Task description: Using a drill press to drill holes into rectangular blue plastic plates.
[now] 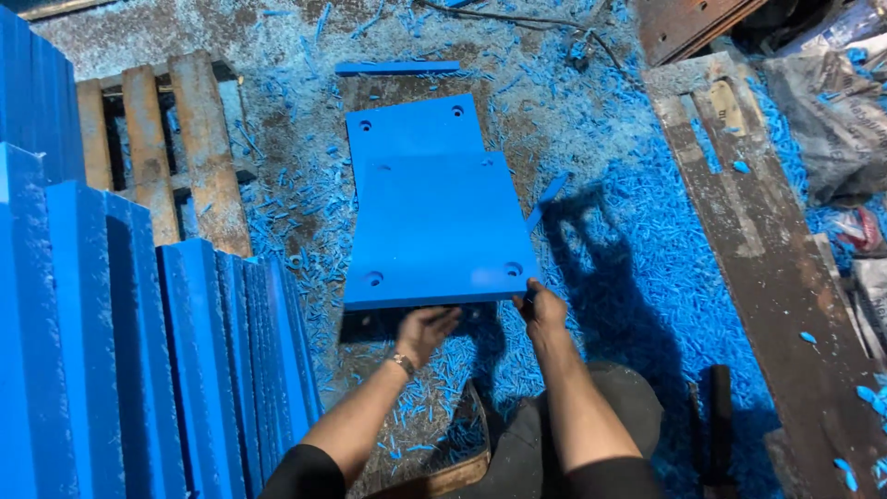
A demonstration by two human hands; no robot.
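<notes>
Both hands at near edge of blue plastic plate [434,231]: left hand [425,331] under edge, right hand [540,310] gripping corner. Blue shavings [637,277] cover floor; stacked blue panels [139,360] at left.
</notes>
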